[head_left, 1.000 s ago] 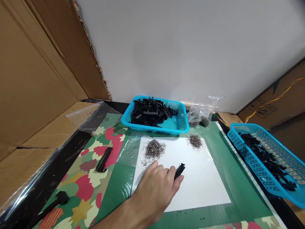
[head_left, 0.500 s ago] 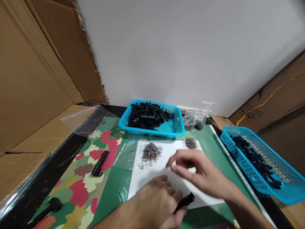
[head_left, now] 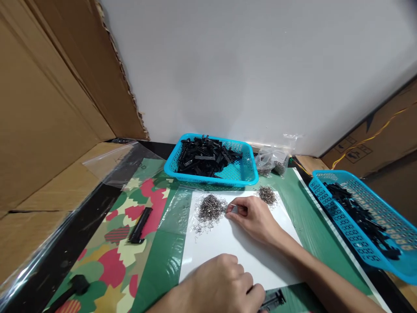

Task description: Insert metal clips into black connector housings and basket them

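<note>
My left hand point(head_left: 224, 284) is closed around a black plastic part point(head_left: 274, 299) at the front edge of the white sheet point(head_left: 221, 256); one end of the part sticks out past the fingers. Thumb and index finger of my right hand point(head_left: 252, 215) pinch at the right edge of a pile of small bent metal wire pieces point(head_left: 210, 208). A thin wire piece point(head_left: 233, 205) shows at those fingertips. Behind that hand lies a smaller pile of wire pieces point(head_left: 267, 195).
A blue basket point(head_left: 208, 178) of black parts stands at the back, beside knotted plastic bags point(head_left: 272, 161). Another blue basket point(head_left: 355, 248) with black parts is at right. On the left lie a long black piece point(head_left: 140, 226) and a black hammer-shaped tool point(head_left: 78, 284).
My right hand has moved forward and left to the larger wire pile, and its fingers have closed. The left hand has shifted slightly toward me, still holding the black part.
</note>
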The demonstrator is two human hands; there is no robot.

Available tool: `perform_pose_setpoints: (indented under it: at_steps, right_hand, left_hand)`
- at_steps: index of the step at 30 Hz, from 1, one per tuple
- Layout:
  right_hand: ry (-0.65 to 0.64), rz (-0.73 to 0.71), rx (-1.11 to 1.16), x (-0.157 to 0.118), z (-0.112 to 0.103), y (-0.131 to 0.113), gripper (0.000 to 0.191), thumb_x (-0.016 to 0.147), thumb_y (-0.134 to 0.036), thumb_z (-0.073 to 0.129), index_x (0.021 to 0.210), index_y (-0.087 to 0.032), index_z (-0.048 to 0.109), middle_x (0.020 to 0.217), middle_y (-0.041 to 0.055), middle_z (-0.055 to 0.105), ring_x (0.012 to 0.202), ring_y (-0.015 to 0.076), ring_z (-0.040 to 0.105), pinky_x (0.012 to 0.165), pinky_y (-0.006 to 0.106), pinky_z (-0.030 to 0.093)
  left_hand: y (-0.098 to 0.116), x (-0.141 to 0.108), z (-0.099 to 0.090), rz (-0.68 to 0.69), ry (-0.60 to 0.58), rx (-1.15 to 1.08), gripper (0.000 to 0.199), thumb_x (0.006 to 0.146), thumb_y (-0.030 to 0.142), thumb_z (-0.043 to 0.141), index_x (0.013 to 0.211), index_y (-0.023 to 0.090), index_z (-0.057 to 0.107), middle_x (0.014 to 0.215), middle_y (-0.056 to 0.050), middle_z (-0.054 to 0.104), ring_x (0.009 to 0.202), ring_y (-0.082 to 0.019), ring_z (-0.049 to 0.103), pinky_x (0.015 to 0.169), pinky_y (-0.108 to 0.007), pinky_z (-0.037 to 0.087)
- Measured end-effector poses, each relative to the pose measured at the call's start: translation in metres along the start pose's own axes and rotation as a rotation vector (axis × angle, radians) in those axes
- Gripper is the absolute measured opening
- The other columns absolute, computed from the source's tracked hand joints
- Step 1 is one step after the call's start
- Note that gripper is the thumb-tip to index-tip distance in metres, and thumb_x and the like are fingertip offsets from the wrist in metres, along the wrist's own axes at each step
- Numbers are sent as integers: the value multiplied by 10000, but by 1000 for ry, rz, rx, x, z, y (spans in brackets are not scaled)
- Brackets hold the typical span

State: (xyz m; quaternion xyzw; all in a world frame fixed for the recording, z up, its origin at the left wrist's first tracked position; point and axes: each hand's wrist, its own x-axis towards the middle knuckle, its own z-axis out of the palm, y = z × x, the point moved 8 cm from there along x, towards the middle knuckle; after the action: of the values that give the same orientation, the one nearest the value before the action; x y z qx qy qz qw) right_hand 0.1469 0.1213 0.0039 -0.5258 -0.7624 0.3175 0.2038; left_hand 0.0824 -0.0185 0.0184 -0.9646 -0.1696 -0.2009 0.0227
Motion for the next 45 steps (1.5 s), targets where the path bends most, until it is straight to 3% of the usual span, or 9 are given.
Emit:
perform_pose_setpoints:
  at_steps: [12,21,26,29,34,39,45]
  right_hand:
    - [-1,-1,-30,5,1,-4,96,924,-279,737,846,-235,772,595,-60,589,563,116,434,604,274,261]
    - [4,-88,-58,1,-6,-3,139,1007,-267,624,964,-211,744,789,14,722,692,156,558,645,271,294]
    - [23,-79,110,-2,-16,5,179,1029,-259,569,960,-173,711,843,29,734,740,163,604,658,261,344]
    - [48,-1,40,-5,-24,14,189,1013,-225,550,928,-167,709,807,31,727,706,160,588,647,270,327]
    - [58,53,-2,-10,-30,14,130,976,-192,565,954,-203,693,690,-33,660,621,133,507,618,270,278]
    - [25,16,-22,-10,-26,9,119,920,-245,739,1033,-241,777,658,-50,635,605,124,509,625,273,270]
    - [14,-27,58,-10,-26,13,116,907,-159,707,918,-230,798,634,-55,569,600,105,466,608,264,266]
  left_hand:
    - [-9,2,-3,-49,-4,-91,198,915,236,627,728,225,563,587,31,595,478,-158,512,468,-360,339]
    - [-14,3,-10,-77,75,-79,187,877,147,553,713,232,531,577,25,542,483,-168,474,484,-367,317]
    - [-26,2,-22,-169,179,-87,222,850,95,494,678,234,517,564,28,491,476,-166,435,480,-382,305]
    - [-30,2,-26,-193,214,-88,239,852,86,488,666,234,513,569,26,485,485,-167,427,477,-389,296]
    - [-29,5,-24,-185,201,-84,244,847,81,488,659,235,515,563,24,483,485,-170,412,464,-395,284]
    - [-31,6,-25,-178,201,-87,255,851,63,474,665,232,518,561,30,488,481,-163,414,465,-389,279]
    - [-32,4,-21,-176,190,-67,258,861,60,463,678,236,510,560,30,496,474,-167,447,487,-380,291]
